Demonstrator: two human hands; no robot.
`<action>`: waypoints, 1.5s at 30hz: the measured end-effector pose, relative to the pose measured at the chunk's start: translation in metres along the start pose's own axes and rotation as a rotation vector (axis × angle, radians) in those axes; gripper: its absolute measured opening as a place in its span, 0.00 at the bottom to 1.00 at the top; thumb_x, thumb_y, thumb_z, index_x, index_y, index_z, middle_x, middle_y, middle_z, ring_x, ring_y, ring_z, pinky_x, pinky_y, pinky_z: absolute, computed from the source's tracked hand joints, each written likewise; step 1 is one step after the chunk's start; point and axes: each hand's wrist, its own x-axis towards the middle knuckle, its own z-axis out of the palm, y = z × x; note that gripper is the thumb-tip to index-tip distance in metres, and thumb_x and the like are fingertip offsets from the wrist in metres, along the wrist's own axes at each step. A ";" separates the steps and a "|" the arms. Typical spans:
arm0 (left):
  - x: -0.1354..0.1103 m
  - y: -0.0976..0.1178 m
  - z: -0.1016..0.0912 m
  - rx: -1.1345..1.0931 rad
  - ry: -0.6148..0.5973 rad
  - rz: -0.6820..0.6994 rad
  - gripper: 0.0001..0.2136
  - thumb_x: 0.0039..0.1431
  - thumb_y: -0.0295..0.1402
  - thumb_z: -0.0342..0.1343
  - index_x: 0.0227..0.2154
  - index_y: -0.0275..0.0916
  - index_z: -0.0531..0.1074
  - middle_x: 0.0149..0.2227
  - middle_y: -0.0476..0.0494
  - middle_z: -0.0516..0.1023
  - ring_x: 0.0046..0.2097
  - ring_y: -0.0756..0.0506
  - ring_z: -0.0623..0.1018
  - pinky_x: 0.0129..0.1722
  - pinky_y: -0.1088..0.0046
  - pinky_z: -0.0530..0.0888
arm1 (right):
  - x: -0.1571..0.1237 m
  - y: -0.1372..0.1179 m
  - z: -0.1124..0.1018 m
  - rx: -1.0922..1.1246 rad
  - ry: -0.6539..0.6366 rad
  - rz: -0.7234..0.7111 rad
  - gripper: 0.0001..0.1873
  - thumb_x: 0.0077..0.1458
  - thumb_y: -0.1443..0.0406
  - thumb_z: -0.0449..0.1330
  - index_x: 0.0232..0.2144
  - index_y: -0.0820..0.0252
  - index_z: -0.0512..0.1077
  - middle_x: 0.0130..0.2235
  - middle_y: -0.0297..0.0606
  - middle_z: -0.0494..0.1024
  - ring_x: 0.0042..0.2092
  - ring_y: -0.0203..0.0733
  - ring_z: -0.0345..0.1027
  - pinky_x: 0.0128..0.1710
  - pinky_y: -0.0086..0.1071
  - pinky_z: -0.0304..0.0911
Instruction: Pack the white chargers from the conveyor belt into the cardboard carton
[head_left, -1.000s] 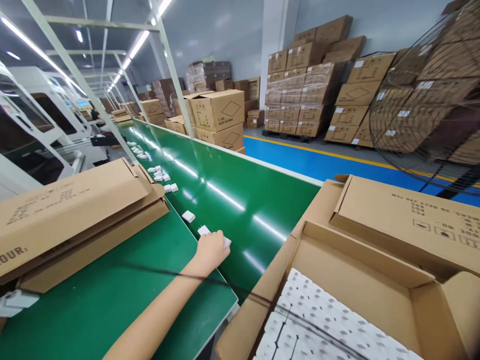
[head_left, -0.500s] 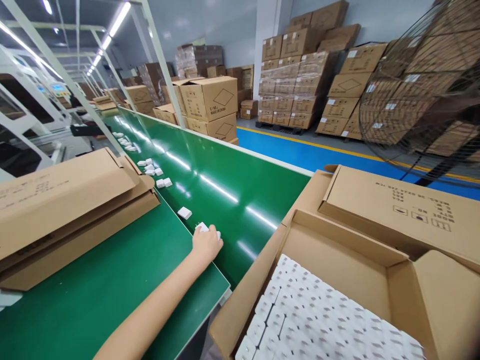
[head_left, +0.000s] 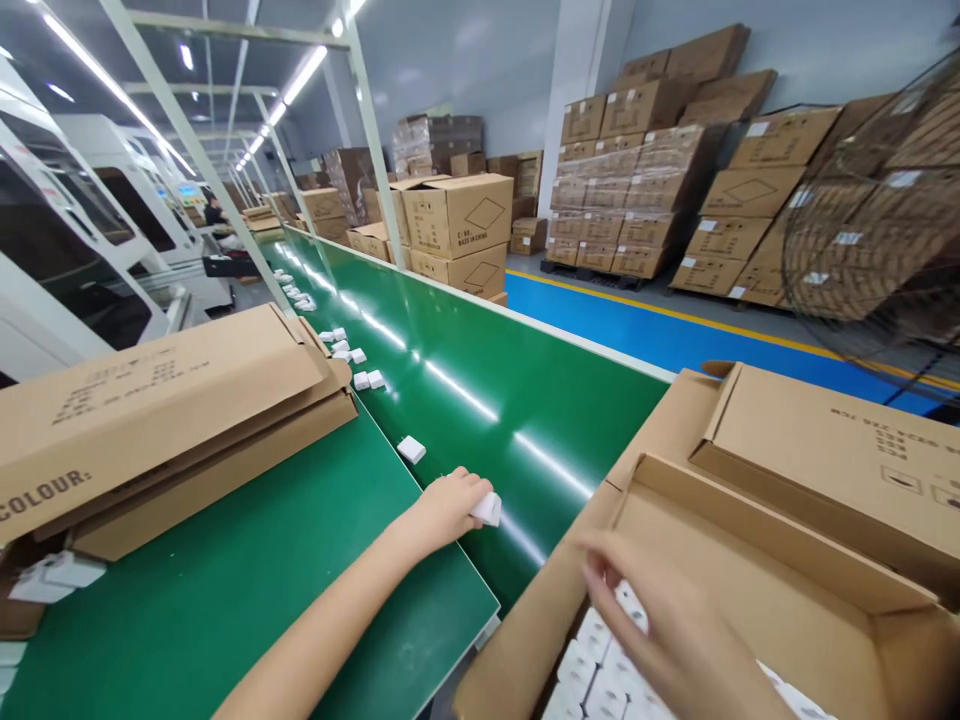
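Note:
My left hand (head_left: 450, 507) is closed on a white plug-in charger (head_left: 490, 509) over the green conveyor belt (head_left: 555, 400); whether it holds a second one is hidden by the fingers. A little behind it, a single charger (head_left: 411, 449) with metal prongs lies near the belt's edge. My right hand (head_left: 667, 620), slightly blurred, hovers over the open carton (head_left: 757, 530) with its thumb and fingers curved and parted. Nothing shows between them. Below that hand, rows of white chargers (head_left: 577, 665) fill part of the carton, partly covered by the hand.
More chargers (head_left: 367, 380) lie scattered farther up the belt. On the green side table (head_left: 315, 520) sits a flattened-looking carton (head_left: 172, 390), with chargers (head_left: 56, 577) at its near end. Stacked cartons (head_left: 461, 215) stand beyond the belt, and a wire-guarded fan (head_left: 877, 220) is at right.
The view has shifted left and up. My left hand has drawn nearer along the belt with a charger in its fingers. My right hand has come into view over the carton.

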 end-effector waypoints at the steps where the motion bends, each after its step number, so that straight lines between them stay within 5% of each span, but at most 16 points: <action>1: -0.012 -0.004 -0.009 -0.049 0.017 -0.006 0.11 0.58 0.27 0.55 0.44 0.41 0.67 0.47 0.43 0.75 0.49 0.43 0.73 0.45 0.70 0.70 | 0.021 0.005 0.006 -0.105 -0.056 0.092 0.15 0.66 0.61 0.44 0.45 0.51 0.70 0.34 0.36 0.77 0.36 0.41 0.73 0.34 0.34 0.69; 6: -0.078 -0.018 -0.039 -0.017 -0.089 -0.181 0.23 0.56 0.24 0.54 0.56 0.38 0.62 0.50 0.37 0.75 0.46 0.39 0.77 0.42 0.67 0.71 | 0.101 -0.006 0.076 -0.338 -0.275 0.164 0.08 0.61 0.64 0.54 0.37 0.57 0.73 0.42 0.42 0.78 0.45 0.47 0.72 0.37 0.36 0.66; 11: -0.095 -0.011 -0.022 0.255 -0.296 -0.336 0.35 0.39 0.20 0.66 0.54 0.37 0.66 0.38 0.36 0.80 0.37 0.34 0.80 0.34 0.67 0.72 | 0.132 -0.032 0.136 -0.446 -0.399 0.203 0.13 0.57 0.60 0.63 0.42 0.62 0.72 0.45 0.40 0.76 0.44 0.45 0.71 0.43 0.43 0.68; 17: -0.094 -0.016 0.013 0.266 -0.235 -0.275 0.25 0.35 0.23 0.71 0.41 0.36 0.73 0.35 0.35 0.79 0.37 0.35 0.79 0.33 0.67 0.71 | 0.172 -0.045 0.145 -0.500 -0.458 0.136 0.11 0.59 0.61 0.61 0.43 0.60 0.73 0.54 0.43 0.72 0.52 0.48 0.68 0.49 0.46 0.67; 22: -0.105 -0.022 0.026 0.144 -0.185 -0.350 0.32 0.36 0.28 0.72 0.48 0.37 0.70 0.38 0.35 0.78 0.37 0.35 0.79 0.33 0.66 0.72 | 0.209 -0.067 0.169 -0.473 -0.515 0.165 0.15 0.60 0.61 0.62 0.48 0.60 0.71 0.53 0.43 0.72 0.48 0.47 0.71 0.46 0.45 0.71; 25: -0.118 -0.024 0.023 0.070 -0.171 -0.356 0.34 0.43 0.39 0.70 0.54 0.40 0.65 0.42 0.36 0.77 0.37 0.34 0.80 0.33 0.63 0.74 | 0.220 -0.075 0.178 -0.436 -0.531 0.203 0.17 0.60 0.60 0.61 0.50 0.61 0.70 0.52 0.43 0.73 0.48 0.47 0.71 0.45 0.46 0.71; 29: -0.130 -0.027 0.026 -0.008 -0.113 -0.258 0.24 0.55 0.47 0.61 0.51 0.41 0.66 0.46 0.38 0.76 0.40 0.36 0.80 0.34 0.65 0.74 | 0.222 -0.073 0.176 -0.358 -0.532 0.233 0.16 0.60 0.58 0.61 0.48 0.60 0.70 0.50 0.42 0.74 0.47 0.47 0.71 0.46 0.47 0.70; 35: -0.136 -0.035 0.048 -0.026 0.038 -0.212 0.19 0.57 0.49 0.59 0.44 0.42 0.67 0.44 0.43 0.75 0.41 0.42 0.79 0.35 0.73 0.73 | 0.194 -0.035 0.128 -0.133 -0.462 0.210 0.12 0.55 0.60 0.64 0.40 0.59 0.73 0.42 0.38 0.77 0.43 0.46 0.72 0.44 0.45 0.67; 39: -0.140 -0.041 0.055 -0.091 0.061 -0.233 0.17 0.58 0.46 0.60 0.43 0.42 0.66 0.42 0.45 0.75 0.41 0.43 0.78 0.37 0.73 0.72 | 0.134 0.005 0.075 0.142 -0.391 0.208 0.15 0.50 0.55 0.65 0.37 0.55 0.75 0.33 0.34 0.79 0.36 0.45 0.73 0.37 0.37 0.68; 42: -0.130 -0.033 0.056 -0.559 0.139 -0.312 0.18 0.60 0.52 0.53 0.39 0.41 0.65 0.33 0.48 0.75 0.33 0.47 0.76 0.31 0.75 0.70 | 0.064 0.028 0.049 0.443 -0.317 0.323 0.21 0.53 0.47 0.59 0.36 0.58 0.75 0.30 0.36 0.80 0.33 0.43 0.75 0.33 0.33 0.72; 45: -0.104 -0.002 0.055 -1.318 0.119 -0.344 0.29 0.57 0.64 0.42 0.34 0.39 0.64 0.24 0.51 0.70 0.19 0.53 0.65 0.18 0.79 0.59 | -0.008 0.042 0.037 1.246 -0.067 0.807 0.20 0.49 0.52 0.69 0.39 0.58 0.76 0.33 0.37 0.83 0.30 0.38 0.77 0.34 0.29 0.75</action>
